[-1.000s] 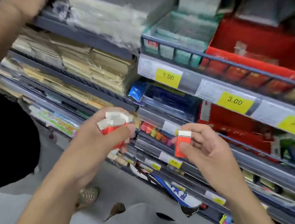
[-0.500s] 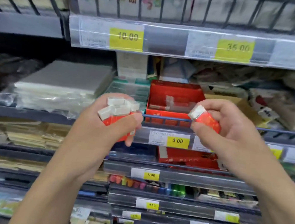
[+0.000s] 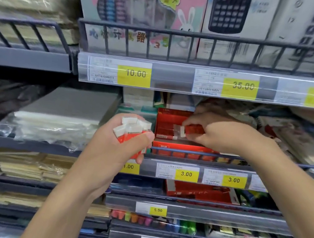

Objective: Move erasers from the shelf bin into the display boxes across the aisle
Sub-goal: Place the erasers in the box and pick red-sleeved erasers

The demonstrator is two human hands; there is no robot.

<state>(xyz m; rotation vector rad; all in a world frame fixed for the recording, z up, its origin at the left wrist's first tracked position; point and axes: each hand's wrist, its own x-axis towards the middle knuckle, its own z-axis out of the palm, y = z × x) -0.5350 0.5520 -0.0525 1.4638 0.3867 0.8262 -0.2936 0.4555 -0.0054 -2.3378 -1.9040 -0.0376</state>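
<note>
My left hand point(image 3: 118, 145) grips a bundle of several erasers point(image 3: 131, 128) with white ends and red sleeves, held in front of the shelf rail. My right hand point(image 3: 217, 134) reaches over the rail into a red display box point(image 3: 168, 120) on the middle shelf and pinches a single red-sleeved eraser point(image 3: 191, 129) lying sideways over the box. Another eraser lies inside the box near its front wall. The box's right part is hidden by my right hand.
A wire rail point(image 3: 187, 152) runs along the shelf front under my right wrist. Price tags point(image 3: 186, 174) line the shelf edges. Wrapped paper stacks point(image 3: 58, 121) sit left, calculator boxes point(image 3: 230, 19) above, another red box point(image 3: 198, 192) and highlighters point(image 3: 141, 218) below.
My view rose and moved closer to the shelf. My right hand moved forward over the rail into the red box with its eraser. My left hand kept its bundle.
</note>
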